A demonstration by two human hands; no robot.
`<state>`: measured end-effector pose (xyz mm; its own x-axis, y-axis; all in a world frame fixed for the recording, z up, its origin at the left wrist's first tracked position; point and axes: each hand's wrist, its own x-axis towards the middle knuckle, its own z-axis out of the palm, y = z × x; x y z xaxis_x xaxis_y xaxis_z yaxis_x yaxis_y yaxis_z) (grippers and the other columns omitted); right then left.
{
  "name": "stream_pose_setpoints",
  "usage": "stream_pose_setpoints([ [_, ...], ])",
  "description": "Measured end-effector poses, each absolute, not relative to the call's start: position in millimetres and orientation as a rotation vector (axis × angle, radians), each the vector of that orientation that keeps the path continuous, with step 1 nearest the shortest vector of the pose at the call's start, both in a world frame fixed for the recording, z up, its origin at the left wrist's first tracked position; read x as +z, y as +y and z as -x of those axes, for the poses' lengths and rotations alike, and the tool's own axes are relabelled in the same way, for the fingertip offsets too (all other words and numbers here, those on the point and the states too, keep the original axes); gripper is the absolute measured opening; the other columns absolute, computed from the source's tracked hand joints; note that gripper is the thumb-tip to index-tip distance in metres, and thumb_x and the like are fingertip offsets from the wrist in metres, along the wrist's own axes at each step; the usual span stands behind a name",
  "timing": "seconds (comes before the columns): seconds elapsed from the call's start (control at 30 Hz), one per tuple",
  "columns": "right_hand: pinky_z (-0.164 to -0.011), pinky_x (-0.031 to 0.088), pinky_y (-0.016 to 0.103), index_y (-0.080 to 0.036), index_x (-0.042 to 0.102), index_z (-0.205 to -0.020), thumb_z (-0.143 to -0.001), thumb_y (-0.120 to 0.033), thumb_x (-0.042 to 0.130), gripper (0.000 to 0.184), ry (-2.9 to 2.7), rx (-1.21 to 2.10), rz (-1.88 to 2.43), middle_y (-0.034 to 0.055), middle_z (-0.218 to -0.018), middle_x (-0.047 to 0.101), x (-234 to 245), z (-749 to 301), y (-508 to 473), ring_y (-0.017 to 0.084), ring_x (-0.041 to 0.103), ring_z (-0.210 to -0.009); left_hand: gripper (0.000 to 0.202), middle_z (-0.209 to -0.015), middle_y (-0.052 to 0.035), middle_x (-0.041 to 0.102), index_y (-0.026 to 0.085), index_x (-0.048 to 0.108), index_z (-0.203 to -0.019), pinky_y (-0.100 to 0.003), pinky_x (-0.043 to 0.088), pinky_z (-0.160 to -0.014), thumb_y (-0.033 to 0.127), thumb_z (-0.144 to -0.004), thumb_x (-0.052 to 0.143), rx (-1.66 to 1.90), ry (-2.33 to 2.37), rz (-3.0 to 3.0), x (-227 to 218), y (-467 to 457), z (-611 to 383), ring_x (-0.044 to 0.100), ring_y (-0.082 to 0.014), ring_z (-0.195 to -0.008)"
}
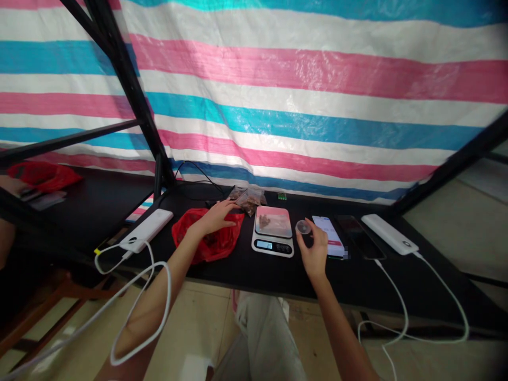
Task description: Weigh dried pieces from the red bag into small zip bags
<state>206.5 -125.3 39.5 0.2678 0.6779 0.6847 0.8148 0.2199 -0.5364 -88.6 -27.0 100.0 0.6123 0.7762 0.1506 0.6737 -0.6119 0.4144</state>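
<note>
**Right hand on the clear round piece, left hand loose over the red bag**

Your right hand has the small clear round piece pinched between thumb and fingers, just right of the scale. Can't tell if it's a lid or a shallow dish. Your left hand is open, fingers spread, nothing gripped; it's over the red plastic bag, fingertips pointing at the clear bags of brown bits. Can't tell if the fingertips touch those.

Scale sits on the black counter between your hands, display lit, digits too small to read safely. A small cluster of brown pieces lies on the left half of its platform. Red bag is left of the scale, mouth spread wide. Clear bags are piled behind, near the scale's back left corner; small green items sit behind the scale.

Right of your right hand, in order: phone with lit screen, dark phone with a white cable, white power bank. Another white device lies left of the red bag, its cable looping across your left forearm. Striped sheet hangs behind everything.
</note>
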Motion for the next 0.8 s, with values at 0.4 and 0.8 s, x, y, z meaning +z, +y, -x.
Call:
stream_pose_setpoints([
  [0.4,-0.088,0.041,0.031,-0.019,0.043,-0.115,-0.084,-0.029,0.053,0.034,-2.037,0.633,0.974,0.0063,-0.109,0.058,70.9,-39.9,-156.3,0.018,0.054,-0.101,0.026,-0.101,-0.0091,0.066,0.018,0.064,-0.098,-0.027,0.042,-0.083,0.025,-0.073,0.059,0.055,1.301,-2.560,87.6,2.2,105.7,0.060,-0.0233,-0.095],
  [0.8,-0.071,0.042,0.029,-0.021,0.049,-0.110,-0.084,-0.037,0.051,0.031,-2.331,0.293,1.651,0.0060,-0.096,0.065,63.3,-30.1,-134.1,0.021,0.060,-0.090,0.027,-0.095,-0.0122,0.064,0.016,0.049,-0.108,-0.031,0.043,-0.076,0.023,-0.086,0.035,0.198,1.547,-2.533,110.1,-12.5,130.8,0.062,-0.0223,-0.087],
])
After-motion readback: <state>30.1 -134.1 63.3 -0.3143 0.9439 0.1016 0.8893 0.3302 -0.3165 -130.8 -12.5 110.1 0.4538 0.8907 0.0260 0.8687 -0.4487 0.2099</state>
